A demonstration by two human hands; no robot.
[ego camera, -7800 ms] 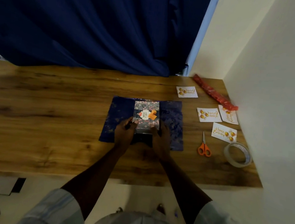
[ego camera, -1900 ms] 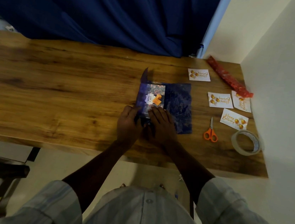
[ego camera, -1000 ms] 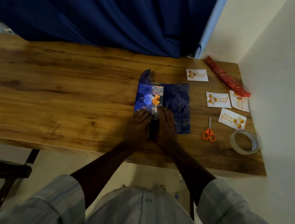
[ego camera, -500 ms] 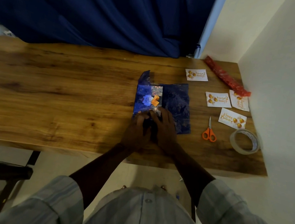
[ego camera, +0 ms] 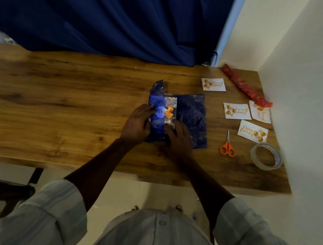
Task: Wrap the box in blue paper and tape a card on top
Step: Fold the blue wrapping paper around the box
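Box (ego camera: 169, 111) mid-counter (ego camera: 56, 109), half covered: left flap of blue paper (ego camera: 193, 118) folded over, right flap flat. Left hand (ego camera: 137, 122) and right hand (ego camera: 178, 138), fingers flat, press paper. Remaining: close wrap, tape (ego camera: 266, 156), card (ego camera: 252, 131).

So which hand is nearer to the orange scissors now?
The right hand. It rests on the box and blue paper, with the scissors further to its right. The left hand lies beyond it, at the box's left side.
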